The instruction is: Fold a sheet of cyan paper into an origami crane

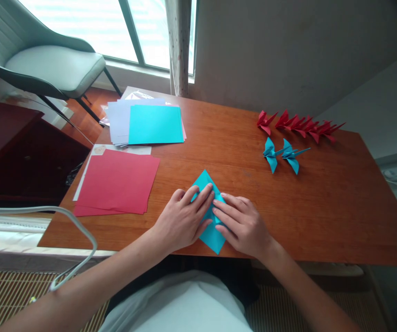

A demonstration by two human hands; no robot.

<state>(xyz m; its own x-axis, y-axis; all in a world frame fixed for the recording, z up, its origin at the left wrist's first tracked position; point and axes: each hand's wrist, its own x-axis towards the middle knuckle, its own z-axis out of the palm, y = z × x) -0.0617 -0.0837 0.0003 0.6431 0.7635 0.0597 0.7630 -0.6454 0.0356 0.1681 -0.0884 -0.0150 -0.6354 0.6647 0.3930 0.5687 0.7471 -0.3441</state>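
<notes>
Pressing with unclenched left hand (183, 216) on turquoise diamond-shaped folded paper (213, 240); pressing alongside with unclenched right hand (246, 226); on brown wooden bench (215, 140); right of red rectangular paper sheets (117, 182)

Bright dark-framed glass window (91, 25), pale patterned curtain (179, 41), plain grey wall (271, 55), grey-green padded chair (55, 67), reddish wooden floor (80, 115).

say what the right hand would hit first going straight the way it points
Probably the left hand, its fingers just ahead on the blue paper; whether they already touch is unclear.
</notes>
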